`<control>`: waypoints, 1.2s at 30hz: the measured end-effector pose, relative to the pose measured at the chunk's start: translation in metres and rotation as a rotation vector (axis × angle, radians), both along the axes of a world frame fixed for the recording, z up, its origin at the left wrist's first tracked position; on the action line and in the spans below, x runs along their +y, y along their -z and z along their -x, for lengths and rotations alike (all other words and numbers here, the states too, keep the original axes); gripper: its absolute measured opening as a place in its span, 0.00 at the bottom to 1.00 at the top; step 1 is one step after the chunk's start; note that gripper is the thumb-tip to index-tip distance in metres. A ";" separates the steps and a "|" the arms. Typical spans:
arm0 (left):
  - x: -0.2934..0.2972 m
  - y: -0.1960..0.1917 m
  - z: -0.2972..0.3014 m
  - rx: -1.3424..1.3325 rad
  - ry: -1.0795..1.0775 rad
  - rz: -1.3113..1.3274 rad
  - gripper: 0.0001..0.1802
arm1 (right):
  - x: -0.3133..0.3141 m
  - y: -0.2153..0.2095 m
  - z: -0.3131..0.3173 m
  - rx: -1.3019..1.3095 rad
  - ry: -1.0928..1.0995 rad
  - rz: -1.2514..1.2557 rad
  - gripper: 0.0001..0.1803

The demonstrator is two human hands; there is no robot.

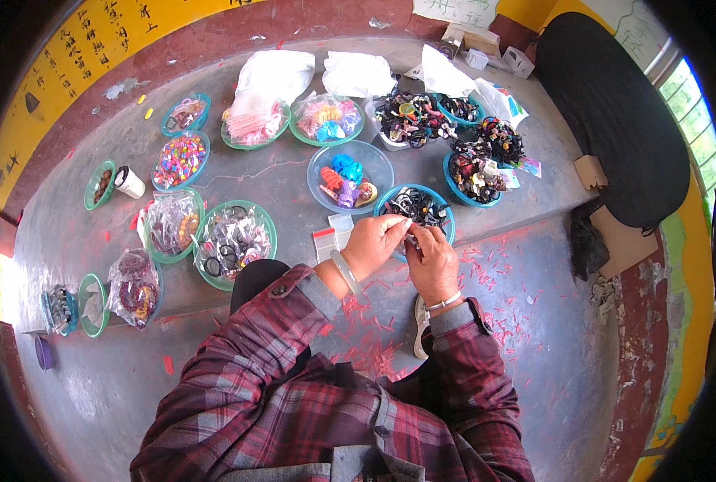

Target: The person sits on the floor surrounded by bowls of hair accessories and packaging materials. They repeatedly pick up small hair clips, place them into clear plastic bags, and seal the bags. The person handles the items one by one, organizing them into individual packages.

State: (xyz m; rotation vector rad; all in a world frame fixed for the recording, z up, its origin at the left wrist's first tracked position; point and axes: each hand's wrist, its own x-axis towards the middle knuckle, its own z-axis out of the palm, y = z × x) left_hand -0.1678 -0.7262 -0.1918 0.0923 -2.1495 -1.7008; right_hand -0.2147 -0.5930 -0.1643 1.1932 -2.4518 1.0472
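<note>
My left hand (372, 244) and my right hand (433, 265) meet at the fingertips above the near edge of a blue basin (452, 233) of black hair ties (416, 206). Both are closed in a pinch on something too small to make out. Just left of my left hand lie small clear zip bags (332, 238) with a red strip. Beyond them a clear blue bowl (319, 173) holds blue, orange and purple bundles (347, 178).
Green and blue basins with bagged hair ties (233, 245) and colourful beads (180, 162) stand to the left. Several bowls of dark hair accessories (477, 175) sit at the right. White bags (276, 74) lie behind. Red scraps (374, 349) litter the lower floor; a ledge edge (519, 227) crosses.
</note>
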 end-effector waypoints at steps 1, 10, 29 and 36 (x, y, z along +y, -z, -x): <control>0.000 0.000 0.000 -0.004 0.005 -0.008 0.15 | 0.001 0.000 0.000 -0.023 0.009 -0.009 0.14; -0.001 0.009 0.004 -0.053 0.047 -0.041 0.16 | 0.001 -0.004 0.002 0.066 0.030 0.078 0.16; -0.003 0.003 0.004 -0.076 0.127 -0.495 0.16 | 0.002 -0.004 0.009 -0.324 0.212 0.309 0.10; -0.011 -0.009 0.002 -0.101 0.072 -0.774 0.17 | 0.013 0.014 0.023 -1.036 -0.066 0.246 0.08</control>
